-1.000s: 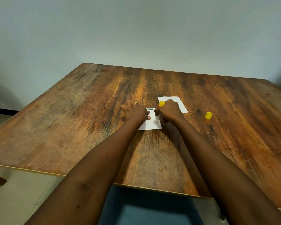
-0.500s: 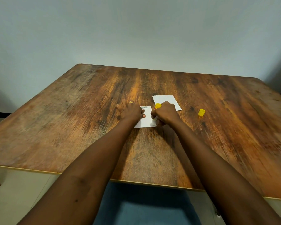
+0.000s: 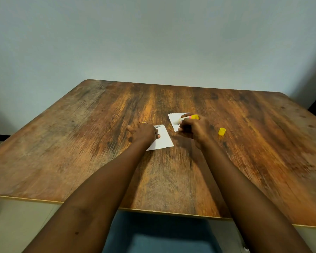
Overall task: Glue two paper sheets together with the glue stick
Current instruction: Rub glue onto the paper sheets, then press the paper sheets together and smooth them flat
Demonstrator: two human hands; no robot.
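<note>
I saw a broad wooden desk (image 3: 80,143) with a dark, streaked brown grain and a pale edge band along its near side, its far corners rounded. Behind it rose a plain, pale grey-blue wall (image 3: 153,42), bare across its whole width, with a dark strip at the floor line on the left and a dark gap at the far right. Below the near edge of the desk I could make out light flooring and a blue-grey surface directly under me.

Taking the near paper sheet (image 3: 163,138) as my landmark, it lay flat around the middle of the desk. My left hand (image 3: 144,133) rested palm-down on the left part of that sheet, fingers spread and flat, pinning it with no closed grip on anything. Just beyond and to the right of that sheet lay the second paper sheet (image 3: 173,118), partly hidden by my right hand (image 3: 193,129). The right hand's grip was closed around the glue stick (image 3: 189,118), which lay tilted almost sideways over the second sheet, its yellow end pointing right and its pale end pointing left. I could not tell whether the tip touched the paper. Well to the right of the landmark sheet, past the right hand, the yellow cap (image 3: 222,131) stood alone on the bare wood.
</note>
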